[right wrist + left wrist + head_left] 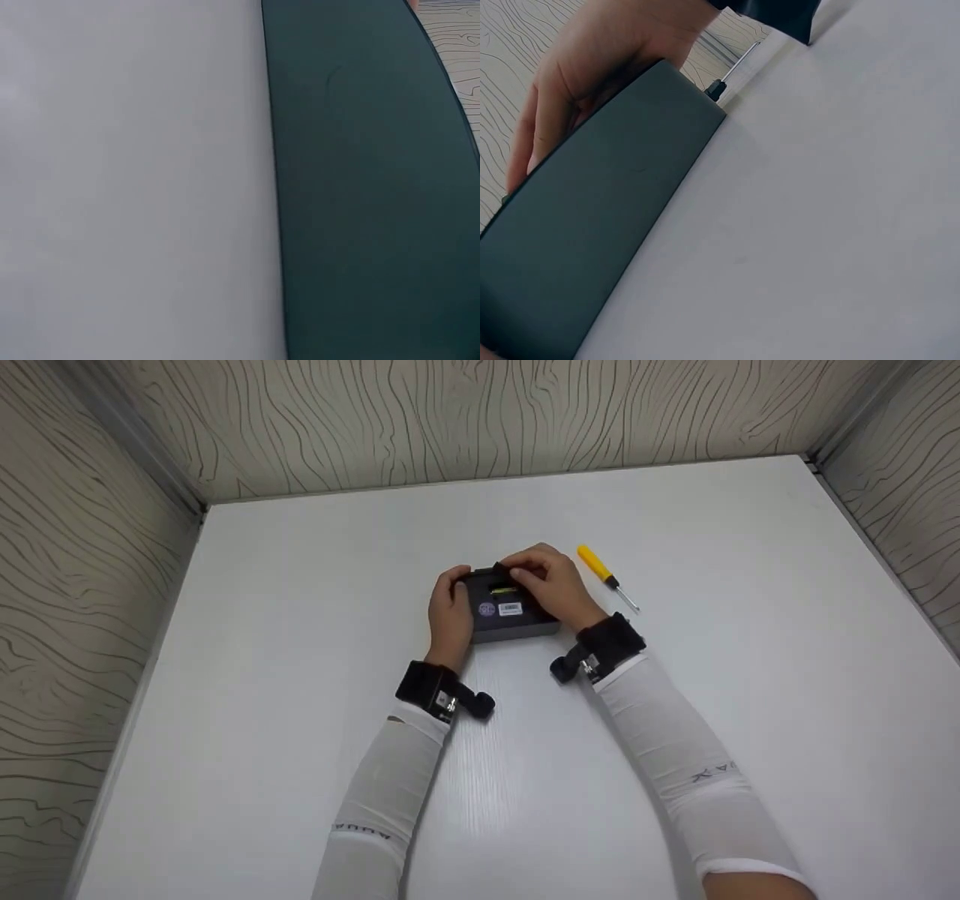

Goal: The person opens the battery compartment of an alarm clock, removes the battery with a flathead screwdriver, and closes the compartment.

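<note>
Device, dark and boxy, sits mid-scene on the table, two stickers near its yellow-streaked recess; left hand grips its left side, right hand pinches a black piece at its far edge.

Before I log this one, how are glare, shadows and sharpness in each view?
Head: pale glare on the white table, soft shadows beside sleeves, label print too small to read. Left wrist: dim, cool cast. Right wrist: dark device dimly lit, hazy brightness at left.
</note>
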A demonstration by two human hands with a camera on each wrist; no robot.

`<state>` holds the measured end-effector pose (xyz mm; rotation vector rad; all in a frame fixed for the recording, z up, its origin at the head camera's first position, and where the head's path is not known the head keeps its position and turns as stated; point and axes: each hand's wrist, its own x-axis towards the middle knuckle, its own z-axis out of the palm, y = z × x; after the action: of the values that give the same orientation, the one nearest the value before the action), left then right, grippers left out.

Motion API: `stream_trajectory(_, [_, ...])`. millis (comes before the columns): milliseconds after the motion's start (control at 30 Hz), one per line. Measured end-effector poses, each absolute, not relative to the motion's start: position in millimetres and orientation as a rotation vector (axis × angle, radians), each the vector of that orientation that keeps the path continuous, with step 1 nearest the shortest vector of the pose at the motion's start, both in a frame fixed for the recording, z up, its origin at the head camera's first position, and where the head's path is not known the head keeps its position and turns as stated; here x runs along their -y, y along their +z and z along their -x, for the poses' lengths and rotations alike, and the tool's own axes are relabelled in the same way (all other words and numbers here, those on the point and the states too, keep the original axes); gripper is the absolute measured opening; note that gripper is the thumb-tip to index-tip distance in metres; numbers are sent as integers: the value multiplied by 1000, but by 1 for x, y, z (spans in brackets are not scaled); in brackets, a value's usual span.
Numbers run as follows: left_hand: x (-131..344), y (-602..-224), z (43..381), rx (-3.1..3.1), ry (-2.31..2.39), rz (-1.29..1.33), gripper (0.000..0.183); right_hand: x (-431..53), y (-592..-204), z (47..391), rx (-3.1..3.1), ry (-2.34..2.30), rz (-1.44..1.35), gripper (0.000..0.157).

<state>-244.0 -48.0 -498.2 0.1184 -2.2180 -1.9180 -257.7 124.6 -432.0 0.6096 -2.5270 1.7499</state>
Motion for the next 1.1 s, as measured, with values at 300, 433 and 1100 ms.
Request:
stream_trajectory(300, [50,-498,243,2212,-1924,-134,32,-127,-430,260,2510,1782,-608,20])
stream_trajectory(433, [49,-497,243,2203,-1933,-142,32,-131,-429,261,2503,1785,-585,20])
stream_trajectory(1100, [47,-497,244,2220,-1913,-111,32,-151,-429,270,2515,1660,-567,18])
